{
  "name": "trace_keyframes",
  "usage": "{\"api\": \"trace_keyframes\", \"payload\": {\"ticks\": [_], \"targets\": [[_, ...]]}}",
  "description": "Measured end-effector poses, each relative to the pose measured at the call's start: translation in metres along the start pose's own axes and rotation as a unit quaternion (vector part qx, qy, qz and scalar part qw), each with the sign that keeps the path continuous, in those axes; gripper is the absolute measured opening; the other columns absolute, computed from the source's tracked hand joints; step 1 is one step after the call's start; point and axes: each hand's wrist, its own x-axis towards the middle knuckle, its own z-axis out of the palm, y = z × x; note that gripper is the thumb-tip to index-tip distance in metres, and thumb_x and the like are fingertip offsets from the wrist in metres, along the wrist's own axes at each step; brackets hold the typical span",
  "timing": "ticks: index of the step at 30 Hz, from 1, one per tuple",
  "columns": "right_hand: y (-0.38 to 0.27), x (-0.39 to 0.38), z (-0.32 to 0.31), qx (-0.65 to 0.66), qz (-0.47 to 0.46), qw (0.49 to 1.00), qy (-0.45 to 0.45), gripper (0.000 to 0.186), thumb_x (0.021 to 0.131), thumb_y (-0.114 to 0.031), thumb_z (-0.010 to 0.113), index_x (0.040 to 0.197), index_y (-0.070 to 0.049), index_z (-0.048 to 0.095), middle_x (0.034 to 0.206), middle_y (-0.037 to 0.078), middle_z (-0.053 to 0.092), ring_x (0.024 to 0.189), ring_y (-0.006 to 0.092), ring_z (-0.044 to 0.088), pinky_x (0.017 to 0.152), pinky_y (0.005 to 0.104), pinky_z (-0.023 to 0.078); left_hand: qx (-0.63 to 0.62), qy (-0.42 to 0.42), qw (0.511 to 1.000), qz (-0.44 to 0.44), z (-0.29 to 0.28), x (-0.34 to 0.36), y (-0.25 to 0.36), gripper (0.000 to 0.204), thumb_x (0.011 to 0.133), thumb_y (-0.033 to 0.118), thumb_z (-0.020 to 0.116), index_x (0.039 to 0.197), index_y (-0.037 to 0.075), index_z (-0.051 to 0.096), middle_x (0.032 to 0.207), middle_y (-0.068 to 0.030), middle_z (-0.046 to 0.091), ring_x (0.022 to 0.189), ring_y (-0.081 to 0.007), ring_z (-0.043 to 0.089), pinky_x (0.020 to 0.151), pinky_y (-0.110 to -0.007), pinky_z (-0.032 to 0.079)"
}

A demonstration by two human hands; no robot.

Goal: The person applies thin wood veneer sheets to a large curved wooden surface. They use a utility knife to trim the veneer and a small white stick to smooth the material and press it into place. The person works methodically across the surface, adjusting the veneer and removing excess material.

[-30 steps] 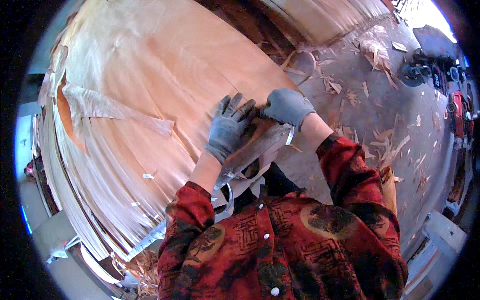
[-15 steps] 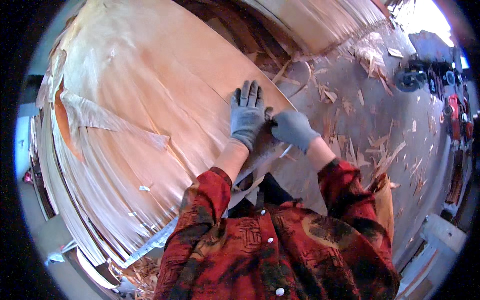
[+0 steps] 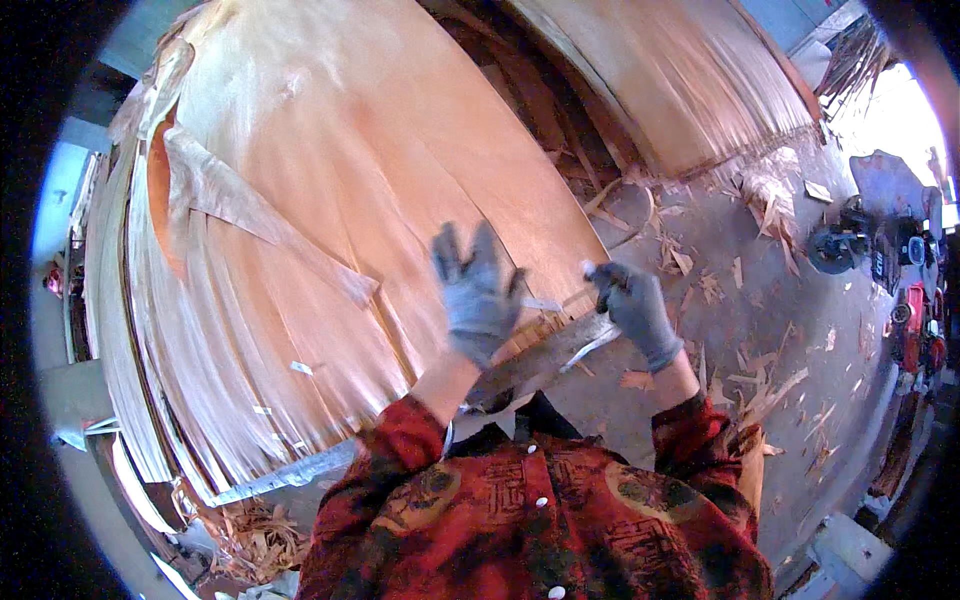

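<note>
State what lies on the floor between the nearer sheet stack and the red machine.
Scattered wood scraps lie on the grey floor between the sheet stack and the red machine, in the head view.

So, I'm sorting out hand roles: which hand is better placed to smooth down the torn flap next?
Probably the left hand: it is spread open over the wood sheet, nearer the torn flap. The right hand is farther off, curled near the sheet's right edge.
</note>
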Motion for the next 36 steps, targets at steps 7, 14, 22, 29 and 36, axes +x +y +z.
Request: {"api": "trace_keyframes", "payload": {"ticks": [7,14,22,29,36], "targets": [[-0.025,0.119,0.050,-0.102,-0.076,0.989,-0.078,0.028,0.085,-0.034,0.055,0.085,-0.007,0.066,0.065,0.011,0.062,0.060,0.0234,0.061,0.056,0.0373,0.046,0.144,-0.138,0.976,0.089,-0.013,-0.002,-0.066,0.065,0.082,0.027,0.056,0.139,0.008,0.031,0.141,-0.0084,0.037,0.133,-0.0345,0.027,0.105,-0.063,0.013],[-0.043,0.147,0.080,-0.308,-0.135,0.935,-0.115,0.031,0.080,-0.040,0.056,0.080,-0.011,0.069,0.078,0.014,0.066,0.073,0.0330,0.063,0.063,0.0424,0.048,0.122,-0.168,0.974,0.087,-0.016,0.002,-0.065,0.065,0.081,0.025,0.054,0.140,0.010,0.030,0.142,-0.0083,0.037,0.133,-0.0338,0.028,0.105,-0.064,0.011],[-0.072,0.145,0.077,-0.383,-0.105,0.914,-0.086,0.038,0.077,-0.039,0.055,0.082,-0.005,0.071,0.086,0.017,0.067,0.081,0.0330,0.066,0.071,0.0410,0.052,0.091,-0.163,0.982,0.035,-0.016,0.038,-0.043,0.079,0.073,0.015,0.059,0.141,0.001,0.022,0.144,-0.0106,0.032,0.135,-0.0464,0.013,0.109,-0.057,0.009],[-0.061,0.124,0.065,-0.346,-0.144,0.921,-0.103,0.024,0.077,-0.020,0.052,0.085,-0.006,0.070,0.088,0.016,0.067,0.081,0.0333,0.065,0.069,0.0440,0.051,0.202,-0.171,0.961,0.074,0.015,0.045,-0.035,0.057,0.078,0.015,0.054,0.133,0.011,0.040,0.129,-0.0136,0.042,0.133,-0.0440,0.018,0.104,-0.061,0.017],[-0.049,0.066,0.073,-0.267,-0.188,0.943,-0.062,0.023,0.083,-0.022,0.051,0.089,-0.007,0.066,0.082,0.015,0.067,0.077,0.0344,0.064,0.067,0.0441,0.050,0.181,-0.165,0.966,0.084,0.028,0.040,-0.046,0.048,0.076,0.019,0.057,0.123,0.020,0.052,0.123,-0.0106,0.043,0.133,-0.0453,0.016,0.106,-0.059,0.015]]}}
